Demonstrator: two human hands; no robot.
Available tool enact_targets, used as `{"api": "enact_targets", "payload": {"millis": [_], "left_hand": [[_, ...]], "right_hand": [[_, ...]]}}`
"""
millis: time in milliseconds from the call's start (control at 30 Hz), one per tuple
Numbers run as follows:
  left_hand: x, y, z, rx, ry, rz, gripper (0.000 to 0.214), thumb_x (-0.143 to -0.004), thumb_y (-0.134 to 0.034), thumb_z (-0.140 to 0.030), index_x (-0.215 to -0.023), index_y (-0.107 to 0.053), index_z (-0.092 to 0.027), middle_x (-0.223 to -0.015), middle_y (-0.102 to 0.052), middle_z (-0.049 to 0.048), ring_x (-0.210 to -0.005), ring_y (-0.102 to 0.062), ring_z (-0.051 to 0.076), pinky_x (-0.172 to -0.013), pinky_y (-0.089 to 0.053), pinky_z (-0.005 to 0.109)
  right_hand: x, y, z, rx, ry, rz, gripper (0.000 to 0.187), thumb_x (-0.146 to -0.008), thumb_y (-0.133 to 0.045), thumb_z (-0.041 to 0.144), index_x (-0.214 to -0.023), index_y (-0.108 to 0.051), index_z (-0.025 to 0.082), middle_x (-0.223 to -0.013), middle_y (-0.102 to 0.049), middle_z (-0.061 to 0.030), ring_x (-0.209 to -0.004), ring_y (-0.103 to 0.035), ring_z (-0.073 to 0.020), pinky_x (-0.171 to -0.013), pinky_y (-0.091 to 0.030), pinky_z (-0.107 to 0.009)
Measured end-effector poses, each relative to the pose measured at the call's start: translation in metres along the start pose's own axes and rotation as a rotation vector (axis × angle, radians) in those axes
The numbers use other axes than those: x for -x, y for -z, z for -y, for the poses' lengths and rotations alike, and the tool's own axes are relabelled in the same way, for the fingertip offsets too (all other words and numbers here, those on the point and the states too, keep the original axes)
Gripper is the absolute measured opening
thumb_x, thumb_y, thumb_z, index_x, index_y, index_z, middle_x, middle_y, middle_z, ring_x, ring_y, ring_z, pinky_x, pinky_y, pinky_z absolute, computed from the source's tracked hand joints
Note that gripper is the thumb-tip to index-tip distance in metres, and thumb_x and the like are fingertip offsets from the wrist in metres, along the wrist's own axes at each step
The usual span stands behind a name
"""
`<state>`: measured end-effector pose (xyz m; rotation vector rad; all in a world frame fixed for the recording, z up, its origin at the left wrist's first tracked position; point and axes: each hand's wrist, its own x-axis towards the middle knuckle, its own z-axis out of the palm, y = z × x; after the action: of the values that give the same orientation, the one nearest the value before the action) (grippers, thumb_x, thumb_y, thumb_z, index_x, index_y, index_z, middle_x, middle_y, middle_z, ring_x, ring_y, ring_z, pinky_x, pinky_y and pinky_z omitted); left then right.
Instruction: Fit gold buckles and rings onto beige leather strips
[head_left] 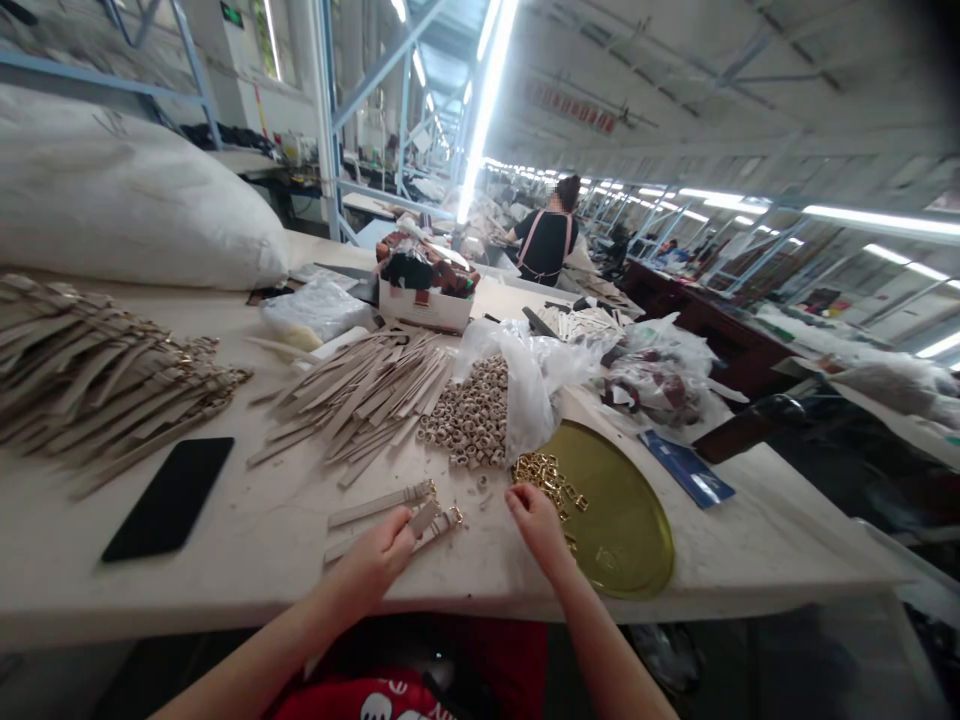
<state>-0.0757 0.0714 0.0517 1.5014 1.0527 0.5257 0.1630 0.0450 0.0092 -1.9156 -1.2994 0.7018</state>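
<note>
Left hand (382, 555) grips a strap (435, 520) near its end, just left of the tray (637, 540). Right hand (534, 518) curls on gold buckles (544, 472) at tray's left edge; can't tell if it holds one. Strap prob. thin, light & bendy: hold by the end. Buckles tiny, hard, slippy.

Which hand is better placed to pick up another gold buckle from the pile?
Probably the right hand: it rests right beside the gold buckles on the yellow tray. The left hand is busy pinching a beige strap farther from the pile.
</note>
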Motion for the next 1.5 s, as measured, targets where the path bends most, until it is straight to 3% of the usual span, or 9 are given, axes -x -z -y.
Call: {"api": "enact_targets", "payload": {"millis": [133, 333, 467, 600, 667, 800, 1200, 1333, 1500], "left_hand": [[0.005, -0.011, 0.002, 0.058, 0.052, -0.015, 0.008, -0.071, -0.036, -0.023, -0.064, -0.039, -0.020, -0.048, -0.030, -0.0069, -0.045, -0.027, 0.011, -0.046, -0.020, 0.022], [0.006, -0.010, -0.003, -0.033, 0.073, 0.035, 0.011, -0.074, -0.035, -0.028, -0.066, -0.039, -0.020, -0.051, -0.032, -0.0065, -0.048, -0.030, 0.011, -0.047, -0.022, 0.022], [-0.008, -0.006, -0.006, -0.111, -0.049, 0.023, 0.020, -0.078, -0.040, -0.035, -0.075, -0.048, -0.017, -0.064, -0.044, -0.0035, -0.062, -0.040, 0.013, -0.056, -0.030, 0.022], [-0.030, -0.009, -0.013, -0.070, -0.119, 0.019, 0.025, -0.079, -0.042, -0.038, -0.079, -0.051, -0.015, -0.069, -0.049, -0.0014, -0.066, -0.043, 0.013, -0.059, -0.033, 0.022], [-0.037, -0.008, -0.017, -0.023, -0.092, 0.040, 0.024, -0.078, -0.044, -0.038, -0.076, -0.051, -0.015, -0.065, -0.047, -0.0026, -0.062, -0.042, 0.012, -0.058, -0.033, 0.021], [-0.038, -0.006, -0.021, 0.117, 0.081, 0.134, 0.021, -0.076, -0.048, -0.037, -0.074, -0.047, -0.016, -0.054, -0.039, -0.0066, -0.050, -0.034, 0.008, -0.048, -0.029, 0.019], [-0.041, -0.007, -0.012, -0.096, -0.082, -0.025, 0.017, -0.080, -0.045, -0.032, -0.077, -0.050, -0.016, -0.066, -0.051, -0.0021, -0.060, -0.044, 0.012, -0.056, -0.035, 0.021], [-0.033, 0.001, -0.005, -0.253, -0.098, -0.007, 0.026, -0.086, -0.035, -0.038, -0.085, -0.051, -0.016, -0.075, -0.057, 0.0017, -0.068, -0.051, 0.015, -0.062, -0.036, 0.024], [-0.022, 0.004, -0.004, -0.385, -0.076, 0.104, 0.033, -0.088, -0.030, -0.039, -0.082, -0.054, -0.018, -0.075, -0.059, 0.0031, -0.069, -0.053, 0.017, -0.062, -0.037, 0.024]], "right_hand": [[-0.027, 0.023, -0.014, 0.143, -0.069, -0.162, 0.012, -0.072, -0.052, 0.024, -0.061, -0.055, 0.018, -0.070, -0.060, -0.0075, -0.075, -0.054, -0.0212, -0.069, -0.036, -0.031], [-0.033, 0.022, -0.006, 0.094, -0.070, -0.163, 0.016, -0.068, -0.055, 0.023, -0.053, -0.050, 0.019, -0.060, -0.055, -0.0038, -0.067, -0.052, -0.0196, -0.063, -0.034, -0.030], [-0.015, 0.013, 0.012, -0.097, -0.041, 0.014, 0.023, -0.074, -0.051, 0.040, -0.066, -0.054, 0.019, -0.056, -0.050, 0.0015, -0.055, -0.047, -0.0144, -0.055, -0.036, -0.026], [0.009, -0.008, 0.041, -0.635, -0.153, 0.347, 0.028, -0.071, -0.059, 0.046, -0.071, -0.055, 0.018, -0.055, -0.045, 0.0043, -0.047, -0.038, -0.0088, -0.049, -0.032, -0.022], [0.017, -0.017, 0.053, -0.895, -0.229, 0.509, 0.026, -0.068, -0.065, 0.042, -0.073, -0.056, 0.018, -0.056, -0.046, 0.0044, -0.047, -0.036, -0.0076, -0.048, -0.029, -0.021], [0.020, -0.028, 0.062, -1.031, -0.275, 0.664, 0.020, -0.066, -0.069, 0.033, -0.072, -0.058, 0.017, -0.056, -0.046, 0.0044, -0.049, -0.036, -0.0071, -0.048, -0.028, -0.021], [0.017, -0.057, 0.057, -1.303, -0.399, 0.401, 0.022, -0.065, -0.071, 0.036, -0.071, -0.059, 0.019, -0.073, -0.061, 0.0004, -0.063, -0.055, -0.0100, -0.061, -0.044, -0.023], [0.016, -0.056, 0.054, -1.315, -0.492, 0.286, 0.022, -0.059, -0.076, 0.030, -0.064, -0.059, 0.017, -0.076, -0.065, 0.0001, -0.058, -0.054, -0.0078, -0.058, -0.045, -0.020], [0.020, -0.058, 0.054, -1.287, -0.410, 0.216, 0.020, -0.058, -0.078, 0.026, -0.069, -0.062, 0.019, -0.068, -0.062, 0.0032, -0.056, -0.051, -0.0063, -0.055, -0.042, -0.018]]}}
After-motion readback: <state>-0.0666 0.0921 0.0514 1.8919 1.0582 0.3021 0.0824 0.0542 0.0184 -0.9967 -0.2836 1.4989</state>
